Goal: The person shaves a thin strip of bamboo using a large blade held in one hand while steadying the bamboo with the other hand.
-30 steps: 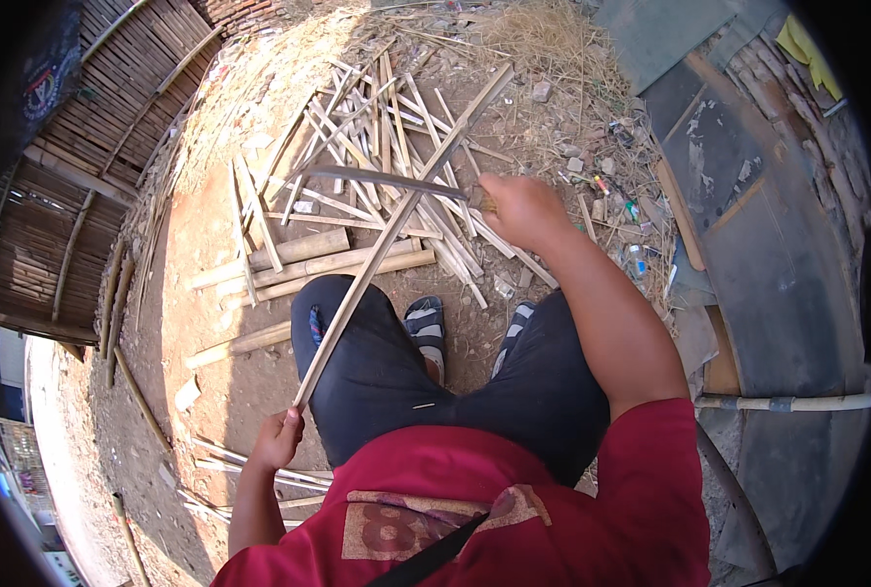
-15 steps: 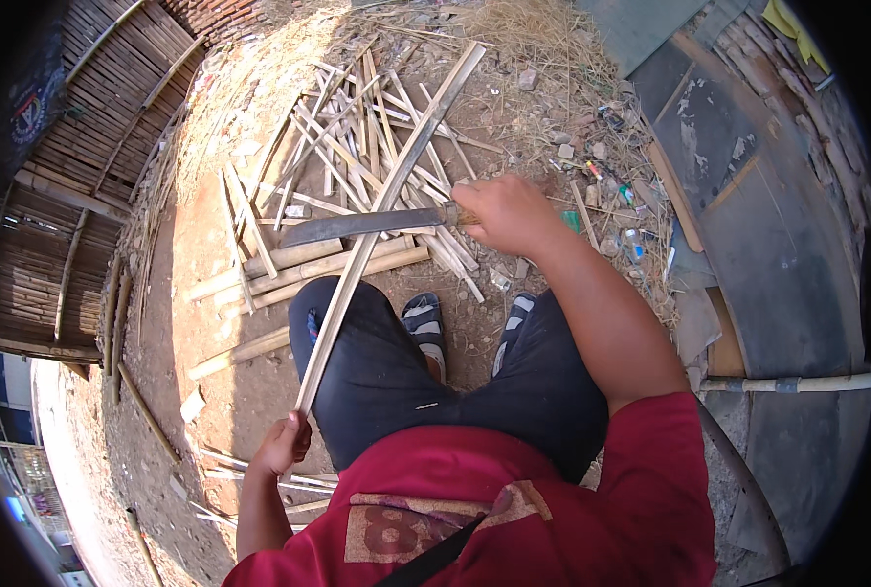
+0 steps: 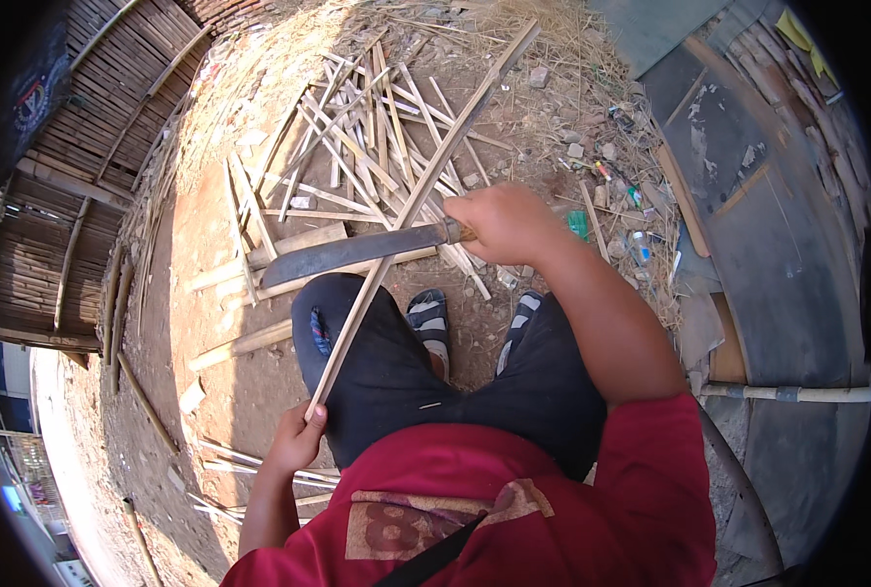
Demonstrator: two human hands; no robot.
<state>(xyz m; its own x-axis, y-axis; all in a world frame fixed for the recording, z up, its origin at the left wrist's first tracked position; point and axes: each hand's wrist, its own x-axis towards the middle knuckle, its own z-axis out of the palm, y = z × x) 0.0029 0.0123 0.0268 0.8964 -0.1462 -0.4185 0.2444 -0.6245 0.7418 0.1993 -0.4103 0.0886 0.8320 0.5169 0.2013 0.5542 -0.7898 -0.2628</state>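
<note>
A long split bamboo strip (image 3: 353, 328) slants from beside my left thigh up and away to the right. My left hand (image 3: 296, 439) is closed around its near end, thumb on top. In my right hand (image 3: 506, 224), the fingers wrap the handle of a machete (image 3: 342, 252) with a wide dark blade. The blade points left and crosses the strip about mid-length, seeming to rest against it; the strip's part right under the blade is hidden.
Beyond my feet lies a loose pile of bamboo strips (image 3: 367, 142). Thicker bamboo pieces (image 3: 245, 344) lie to the left, with more strips (image 3: 222, 460) near my left elbow. Dark boards (image 3: 748, 245) stand at the right, woven bamboo panels (image 3: 93, 117) at the left. Litter and straw cover the ground.
My left hand has moved up and a little right, pushing the bamboo strip farther away. The machete has shifted slightly left, its tip a bit lower, so the blade crosses nearer the strip's held end.
</note>
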